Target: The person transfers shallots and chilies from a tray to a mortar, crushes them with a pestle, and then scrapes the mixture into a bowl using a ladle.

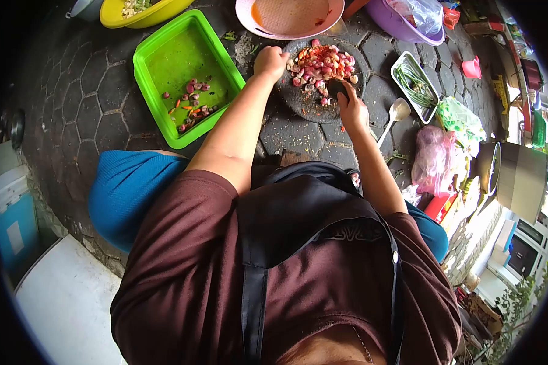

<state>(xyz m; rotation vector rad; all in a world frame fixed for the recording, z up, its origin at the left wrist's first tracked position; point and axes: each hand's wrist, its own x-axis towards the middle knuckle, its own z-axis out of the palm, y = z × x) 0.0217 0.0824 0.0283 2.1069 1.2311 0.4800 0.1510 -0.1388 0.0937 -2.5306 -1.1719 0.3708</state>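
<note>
A round, shallow stone mortar point(298, 102) sits on the paving in front of me, heaped with small red shallots point(323, 70), paler cloves and bits of red chili. At its left rim is my left hand point(271, 62), fingers curled closed against the edge. My right hand point(352, 111) reaches over the near right side, its fingers round a dark piece that looks like a stone pestle point(333, 89); much of it blends into the mortar's dark surface. Left of my left arm lies a green tray point(158, 115) with several shallots and orange-red chilies in its near corner.
Beyond the mortar stands a pinkish basin point(292, 17), with a yellow basin point(119, 18) to its left and a purple tub point(380, 21) to its right. On the right are a spoon point(399, 109), a tray of green stalks point(415, 85) and plastic bags point(432, 152).
</note>
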